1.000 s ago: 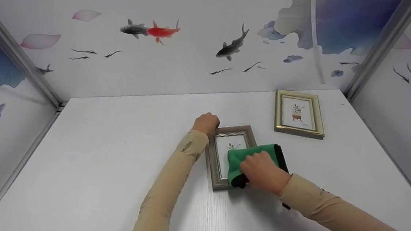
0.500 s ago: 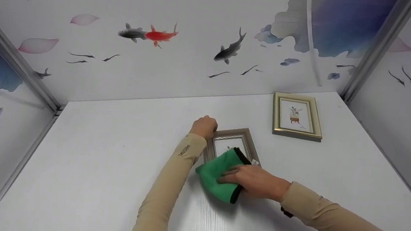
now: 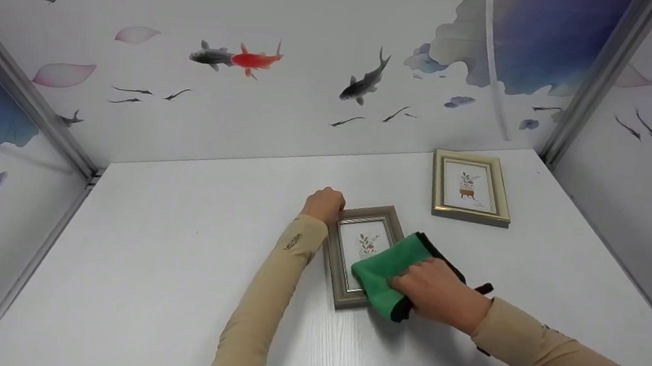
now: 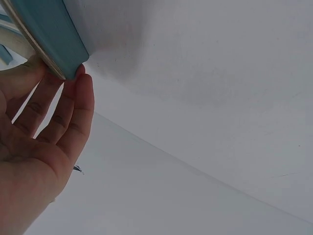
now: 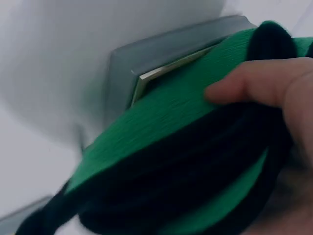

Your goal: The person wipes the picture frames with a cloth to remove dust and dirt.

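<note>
A grey-brown picture frame [image 3: 379, 211] with a plant print lies on the white table. My left hand [image 3: 325, 205] pinches its upper left corner; in the left wrist view the thumb and fingertips meet at the frame's corner [image 4: 56, 39]. My right hand [image 3: 439, 291] holds a bunched green cloth [image 3: 380, 271] with black edging against the frame's lower right part. That part of the frame and print is hidden under the cloth. The right wrist view has the thumb lying on the cloth [image 5: 156, 117], with a frame corner [image 5: 120, 63] showing beyond it.
A gold picture frame [image 3: 503, 188] with a similar print lies farther back on the right of the table [image 3: 151, 262]. White panels printed with fish [image 3: 363, 84] and petals stand behind and at both sides, joined by metal posts [image 3: 601, 82].
The right hand swept the cloth left and down across the frame's lower part, then back to the right, so more of the print shows. The left hand stayed at the corner.
</note>
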A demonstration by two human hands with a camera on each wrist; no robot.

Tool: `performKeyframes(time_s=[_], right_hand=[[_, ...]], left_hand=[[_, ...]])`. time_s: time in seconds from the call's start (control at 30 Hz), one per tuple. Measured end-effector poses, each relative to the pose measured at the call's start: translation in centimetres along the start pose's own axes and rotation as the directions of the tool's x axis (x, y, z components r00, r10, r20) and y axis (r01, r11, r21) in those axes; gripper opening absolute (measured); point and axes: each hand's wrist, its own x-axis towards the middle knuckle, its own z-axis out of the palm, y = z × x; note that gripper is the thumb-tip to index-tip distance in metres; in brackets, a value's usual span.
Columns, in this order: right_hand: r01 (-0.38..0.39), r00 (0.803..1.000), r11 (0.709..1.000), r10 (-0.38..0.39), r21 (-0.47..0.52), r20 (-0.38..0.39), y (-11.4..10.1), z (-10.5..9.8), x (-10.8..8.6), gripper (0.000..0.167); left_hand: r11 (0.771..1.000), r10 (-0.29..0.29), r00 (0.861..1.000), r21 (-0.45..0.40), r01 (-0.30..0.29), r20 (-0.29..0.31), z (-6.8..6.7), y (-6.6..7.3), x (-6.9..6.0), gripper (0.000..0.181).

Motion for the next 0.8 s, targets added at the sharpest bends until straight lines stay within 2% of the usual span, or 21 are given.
performKeyframes(time_s=[0.07,0.13,0.3,0.4,0.5,0.6,0.8], right_hand=[[-0.034,0.999,0.998,0.033,-0.045,-0.009,-0.5,-0.1,-0.2,0.033],[-0.047,0.999,0.998,0.047,-0.036,-0.003,-0.9,-0.1,-0.1,0.033],[-0.011,0.999,0.988,0.003,0.156,0.048,-1.2,0.9,1.5,0.025],[0.056,0.997,0.969,-0.069,0.24,0.045,-1.4,1.7,2.4,0.034],[0.126,0.99,0.96,-0.139,0.251,0.032,-1.9,2.3,2.7,0.05],[0.175,0.982,0.954,-0.188,0.243,0.03,-2.3,2.5,2.4,0.058],[0.202,0.978,0.954,-0.209,0.223,0.007,-1.4,2.0,0.9,0.056]], left_hand=[[1.0,0.0,1.0,0.003,0.0,-0.007,0.1,0.0,0.0,0.015],[1.0,-0.004,1.0,0.002,0.004,-0.009,0.0,0.0,0.0,0.015],[1.0,-0.004,1.0,0.004,0.004,-0.005,0.1,-0.2,0.1,0.014],[1.0,0.007,1.0,-0.01,-0.007,0.005,0.2,-0.3,0.1,0.013],[0.999,0.008,1.0,-0.034,-0.007,0.02,0.3,-0.4,0.0,0.013],[0.999,0.009,1.0,-0.047,-0.008,0.026,0.3,-0.4,-0.1,0.013],[0.997,0.014,1.0,-0.071,-0.012,0.023,0.3,-0.5,0.0,0.015]])
